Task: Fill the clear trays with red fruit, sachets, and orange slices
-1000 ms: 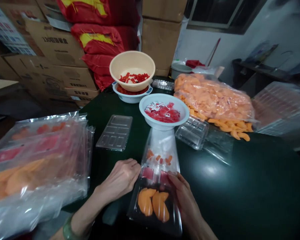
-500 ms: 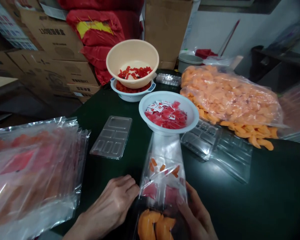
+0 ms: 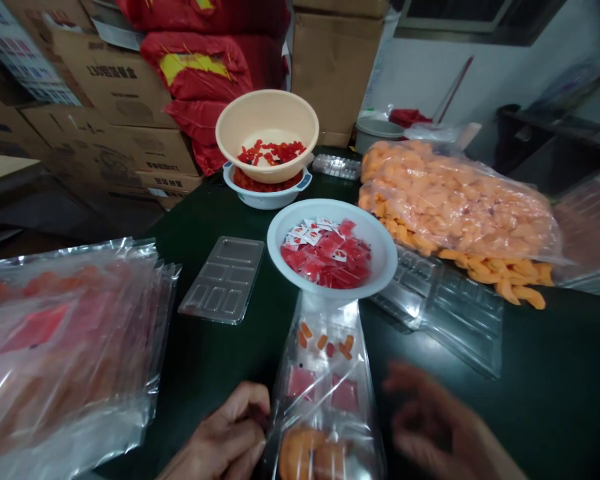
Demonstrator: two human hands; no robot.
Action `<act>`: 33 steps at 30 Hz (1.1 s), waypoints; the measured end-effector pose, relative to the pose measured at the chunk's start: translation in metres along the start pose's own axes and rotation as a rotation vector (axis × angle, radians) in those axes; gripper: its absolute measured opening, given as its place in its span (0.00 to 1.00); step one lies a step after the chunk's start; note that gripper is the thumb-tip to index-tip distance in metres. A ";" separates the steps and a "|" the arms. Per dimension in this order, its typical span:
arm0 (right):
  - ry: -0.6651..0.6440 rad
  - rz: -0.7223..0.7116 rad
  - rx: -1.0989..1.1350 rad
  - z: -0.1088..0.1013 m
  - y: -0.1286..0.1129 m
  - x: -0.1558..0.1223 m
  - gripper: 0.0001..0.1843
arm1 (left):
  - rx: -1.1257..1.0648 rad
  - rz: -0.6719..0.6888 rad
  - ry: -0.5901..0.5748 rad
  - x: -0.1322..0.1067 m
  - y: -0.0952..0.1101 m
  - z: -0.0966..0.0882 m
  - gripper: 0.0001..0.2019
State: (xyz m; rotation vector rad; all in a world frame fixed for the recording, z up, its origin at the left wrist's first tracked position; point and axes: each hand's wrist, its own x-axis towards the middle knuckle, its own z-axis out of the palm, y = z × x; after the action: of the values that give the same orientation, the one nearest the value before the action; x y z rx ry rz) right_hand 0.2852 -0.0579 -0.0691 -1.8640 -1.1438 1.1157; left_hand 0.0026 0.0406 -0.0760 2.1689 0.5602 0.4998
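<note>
In front of me lies a clear plastic bag (image 3: 325, 310) with a sectioned tray inside it. Through the film show small orange pieces, two pink packets (image 3: 345, 393) and larger curved orange pieces (image 3: 305, 453). My left hand (image 3: 225, 433) has its fingers curled and pressed together at the bag's left edge, pinching the film. Off to the right of the bag, my right hand (image 3: 440, 423) is blurred, its fingers apart and holding nothing visible. Just beyond the bag's far end stands a white bowl (image 3: 275, 247) of pink packets and small white sachets.
Filled clear bags (image 3: 80, 360) are stacked at the left, near a clear sectioned tray (image 3: 225, 280). More clear trays (image 3: 463, 320) lie right of the bowl, below a large bag of orange pieces (image 3: 455, 200). A cream basin (image 3: 267, 110) rests on another basin behind.
My right hand has let go of the bag and moved right. The film now covers the larger orange pieces. The white bowl sits nearer me. My left hand has come lower along the bag's edge.
</note>
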 end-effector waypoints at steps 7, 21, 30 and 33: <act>0.322 -0.439 -0.956 0.000 -0.042 0.104 0.19 | -0.103 -0.161 -0.030 -0.002 0.011 -0.006 0.11; 0.369 -0.383 -1.004 0.000 -0.051 0.157 0.05 | -0.259 -0.088 -0.075 -0.020 0.011 0.000 0.08; 0.500 -0.374 -0.570 0.011 -0.033 0.086 0.27 | -0.277 -0.102 0.021 -0.034 0.012 0.007 0.10; 0.294 -0.120 -0.227 0.025 -0.010 0.021 0.28 | -0.326 -0.084 0.015 -0.035 0.009 0.007 0.10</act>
State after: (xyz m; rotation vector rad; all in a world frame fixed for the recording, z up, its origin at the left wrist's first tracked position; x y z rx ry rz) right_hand 0.2640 -0.0319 -0.0774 -2.0201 -1.2295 0.6396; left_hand -0.0204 0.0115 -0.0785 1.8258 0.5358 0.5233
